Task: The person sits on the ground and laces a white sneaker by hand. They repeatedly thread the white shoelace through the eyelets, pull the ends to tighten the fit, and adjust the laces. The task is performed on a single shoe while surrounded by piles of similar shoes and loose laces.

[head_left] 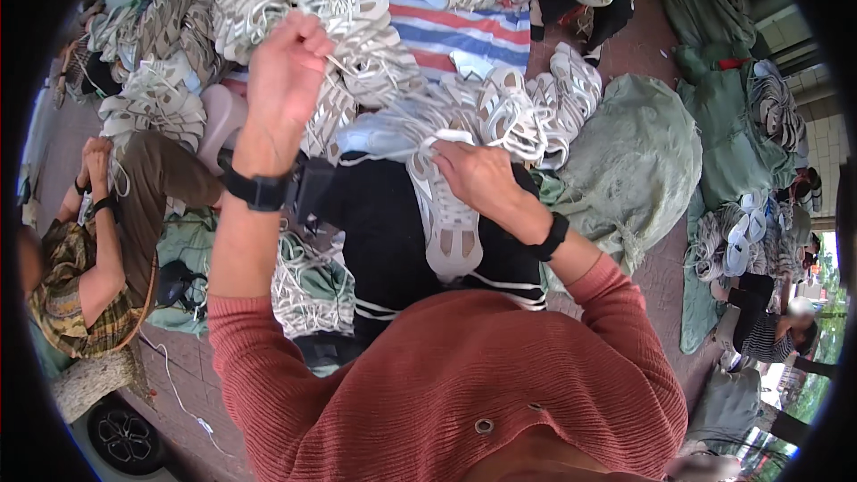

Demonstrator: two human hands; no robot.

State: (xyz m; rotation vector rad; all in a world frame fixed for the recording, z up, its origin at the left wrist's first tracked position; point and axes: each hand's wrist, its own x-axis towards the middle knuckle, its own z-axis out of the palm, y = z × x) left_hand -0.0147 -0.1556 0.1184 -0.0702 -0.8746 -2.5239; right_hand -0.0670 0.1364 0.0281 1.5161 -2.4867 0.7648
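Your right hand clenched the white sneaker on your lap; left hand pinched its lace taut overhead. Probably light, upper soft, sole stiff: best gripped at midsole.

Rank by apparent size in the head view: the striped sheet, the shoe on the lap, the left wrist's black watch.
1. Striped sheet, largest though partly covered by shoes.
2. Shoe on the lap, though nearness to the camera enlarges it.
3. Black watch, smallest.
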